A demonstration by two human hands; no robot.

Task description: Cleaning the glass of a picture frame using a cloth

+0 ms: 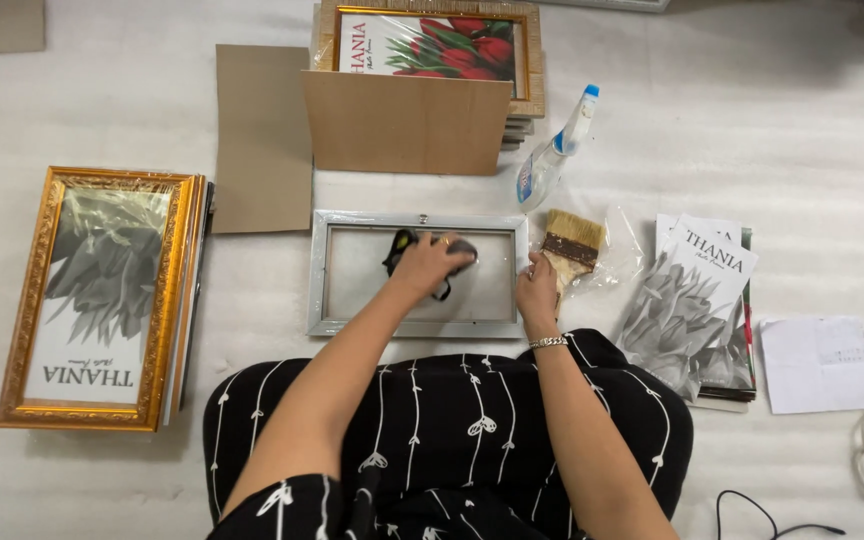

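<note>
Silver frame under both hands

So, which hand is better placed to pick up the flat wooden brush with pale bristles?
Probably the right hand: it rests on the right edge of the silver rectangular frame, beside the flat wooden brush. The left hand presses a dark cloth inside the frame, farther away.

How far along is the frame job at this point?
Done, by the look of it: a stack of gold frames already holding grey flower prints, and another framed stack at the top. In hand: the left hand presses a dark cloth on the silver frame's glass while the right hand steadies its edge. Left: loose prints remain unframed.
</note>
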